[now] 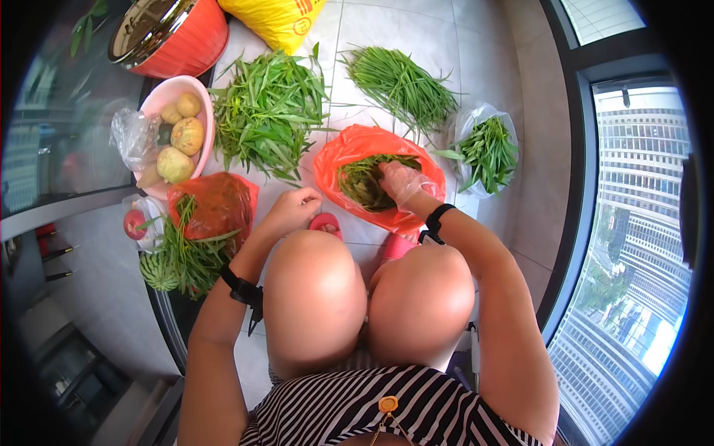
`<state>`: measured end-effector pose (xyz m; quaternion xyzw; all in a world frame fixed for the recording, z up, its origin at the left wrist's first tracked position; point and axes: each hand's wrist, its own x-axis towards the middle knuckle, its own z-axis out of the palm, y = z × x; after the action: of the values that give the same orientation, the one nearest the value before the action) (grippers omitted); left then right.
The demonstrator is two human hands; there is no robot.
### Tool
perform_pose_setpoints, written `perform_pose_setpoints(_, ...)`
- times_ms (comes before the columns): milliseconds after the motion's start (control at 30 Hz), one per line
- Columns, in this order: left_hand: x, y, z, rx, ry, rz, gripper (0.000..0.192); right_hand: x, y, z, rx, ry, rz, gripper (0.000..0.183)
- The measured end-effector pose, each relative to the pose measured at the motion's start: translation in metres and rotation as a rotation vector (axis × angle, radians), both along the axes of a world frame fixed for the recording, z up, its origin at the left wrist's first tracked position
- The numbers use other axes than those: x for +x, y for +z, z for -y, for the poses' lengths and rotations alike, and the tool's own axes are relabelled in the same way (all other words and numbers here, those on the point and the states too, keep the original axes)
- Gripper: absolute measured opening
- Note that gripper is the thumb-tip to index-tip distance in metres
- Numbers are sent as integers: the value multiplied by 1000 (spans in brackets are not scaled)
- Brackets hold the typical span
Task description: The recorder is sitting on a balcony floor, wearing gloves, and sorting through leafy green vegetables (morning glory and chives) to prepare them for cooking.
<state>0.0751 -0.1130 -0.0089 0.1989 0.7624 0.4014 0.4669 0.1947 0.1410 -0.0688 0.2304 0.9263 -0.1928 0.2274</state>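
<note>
My right hand (400,181), in a clear plastic glove, reaches into an open red plastic bag (334,149) on the floor. Its fingers touch the wilted-looking green trimmings (362,184) inside; the fingertips are partly hidden, so I cannot tell whether they grip any. To the left of the bag, my left hand (295,209) hovers by my knee with curled fingers and nothing visible in it. Beyond the hands lie a wide heap of leafy greens, apparently water spinach (268,114), and a bundle of long thin green stalks (399,83). A clear plastic bag (466,131) at the right holds trimmed leafy greens (488,150).
A pink basin (206,106) with potatoes and squash-like vegetables stands at left. Near it are another red bag (217,206), loose greens (195,251) and a watermelon (159,271). A red pot (187,42) and yellow bag (273,22) stand behind; a window (636,223) borders the right.
</note>
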Motion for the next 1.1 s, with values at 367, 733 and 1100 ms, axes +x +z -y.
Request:
perform_pose_setpoints(367,-17,-2,-13,29,-24,-18,20,14,15,-5,-57,-149,-200,17)
perform_pose_setpoints(733,-22,0,-33,42,-113,-58,20,30,40,-22,-265,-59,-426,11)
perform_pose_setpoints(1100,-22,32,-83,163,-189,-191,30,22,62,-11,-849,-386,-525,6)
